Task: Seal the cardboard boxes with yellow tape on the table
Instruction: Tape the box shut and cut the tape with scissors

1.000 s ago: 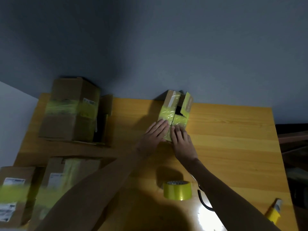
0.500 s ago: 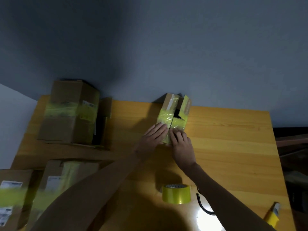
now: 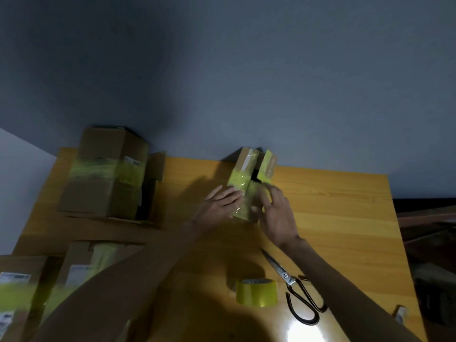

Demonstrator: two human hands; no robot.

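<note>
The yellow tape roll point(image 3: 256, 292) stands nearest, with scissors point(image 3: 293, 290) just right of it. Beyond the roll, the left hand point(image 3: 219, 206), fingers straight, presses the small cardboard box's point(image 3: 243, 174) taped left side. The right hand point(image 3: 276, 213), blurred and with fingers spread, touches its right side.

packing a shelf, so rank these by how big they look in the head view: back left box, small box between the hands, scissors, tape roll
1. back left box
2. small box and scissors: about equal in length, scissors nearer the camera, so unranked
3. tape roll
</note>
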